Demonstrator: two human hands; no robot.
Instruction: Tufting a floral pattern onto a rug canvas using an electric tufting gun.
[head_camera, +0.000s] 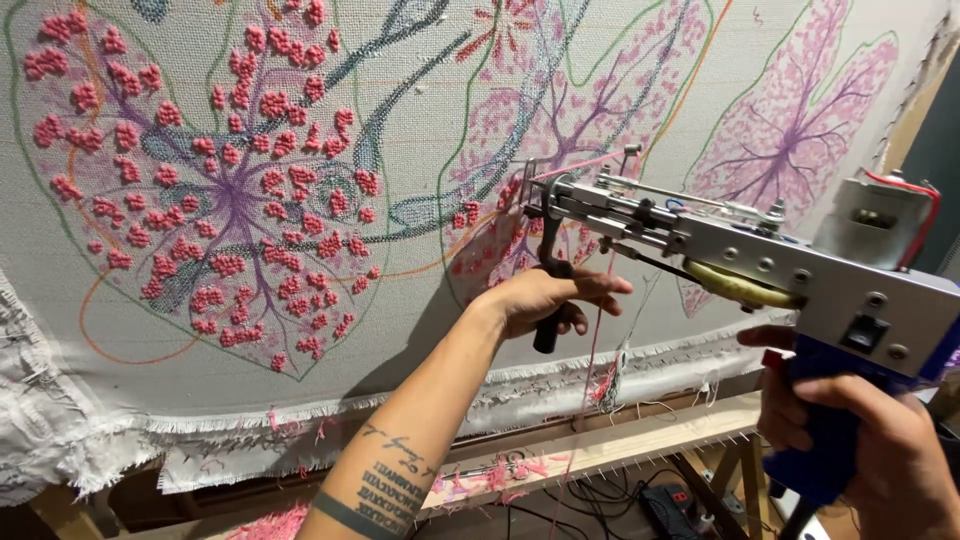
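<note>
A tufting gun (760, 265) with a grey metal body and a blue grip points left at a stretched grey cloth (420, 110) drawn with leaf shapes. My left hand (545, 300) is wrapped around the gun's black front handle. My right hand (860, 430) grips the blue rear handle at the lower right. Pink yarn (592, 340) runs from the gun's tip down toward the frame. The needle tip touches the cloth near a patch of pink tufts (490, 240) on the middle leaf.
The left leaf (220, 190) carries several raised pink tufts and purple veins. A wooden frame rail (620, 440) with tack strips holds the cloth's frayed lower edge. Black cables and a power strip (665, 505) lie on the floor below, with pink yarn scraps.
</note>
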